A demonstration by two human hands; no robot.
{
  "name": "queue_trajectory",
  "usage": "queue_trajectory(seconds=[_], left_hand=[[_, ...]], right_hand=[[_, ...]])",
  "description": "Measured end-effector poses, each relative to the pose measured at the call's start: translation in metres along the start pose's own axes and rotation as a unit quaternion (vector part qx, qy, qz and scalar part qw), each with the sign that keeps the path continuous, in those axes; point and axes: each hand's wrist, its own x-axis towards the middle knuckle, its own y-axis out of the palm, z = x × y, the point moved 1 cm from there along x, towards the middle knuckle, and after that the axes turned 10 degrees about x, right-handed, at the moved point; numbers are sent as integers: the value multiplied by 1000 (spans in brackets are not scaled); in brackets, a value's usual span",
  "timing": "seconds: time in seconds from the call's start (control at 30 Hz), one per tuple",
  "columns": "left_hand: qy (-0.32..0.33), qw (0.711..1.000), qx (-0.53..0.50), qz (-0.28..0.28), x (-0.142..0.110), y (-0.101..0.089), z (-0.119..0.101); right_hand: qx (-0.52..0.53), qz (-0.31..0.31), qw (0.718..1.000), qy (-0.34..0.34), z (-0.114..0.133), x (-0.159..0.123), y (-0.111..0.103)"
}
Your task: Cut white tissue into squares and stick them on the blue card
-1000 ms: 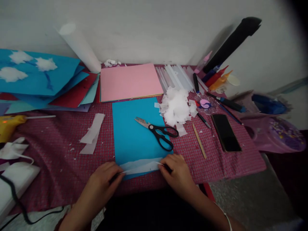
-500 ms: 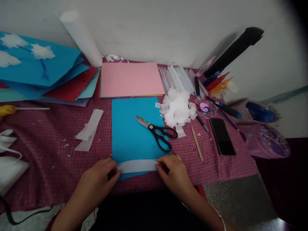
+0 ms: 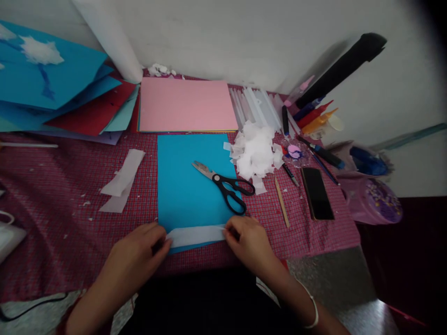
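A white paper strip stretches between my hands over the near edge of a blue sheet. My left hand pinches its left end, and my right hand pinches the right end. Black-handled scissors rest on the blue sheet, blades slightly apart and pointing to the far left. A pile of small white paper pieces overlaps the sheet's right far corner. More white strips lie on the cloth to the left.
Pink paper tops a stack by the wall. At right are a phone, a wooden stick, a pen and glue tubes. Blue, red and pale sheets lean at left on the checked tablecloth.
The view has shifted slightly, so the table things appear higher and further left. Both hands still hold the strip by its ends, which now looks straighter and flatter.
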Motion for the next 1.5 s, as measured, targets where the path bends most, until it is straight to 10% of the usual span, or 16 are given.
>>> queue_trajectory(seconds=[0.53,0.83,1.13,1.5], left_hand=[[-11,1000,12,14,1,1,5],[151,988,16,-35,23,-25,-4],[218,891,-298,266,65,-50,-12],[148,939,-232,206,58,-34,-24]], right_hand=[[-134,72,985,-84,12,5,-1],[-64,101,975,-187,29,17,-31],[-144,116,943,-275,71,37,-70],[-34,101,970,-219,60,57,-68]])
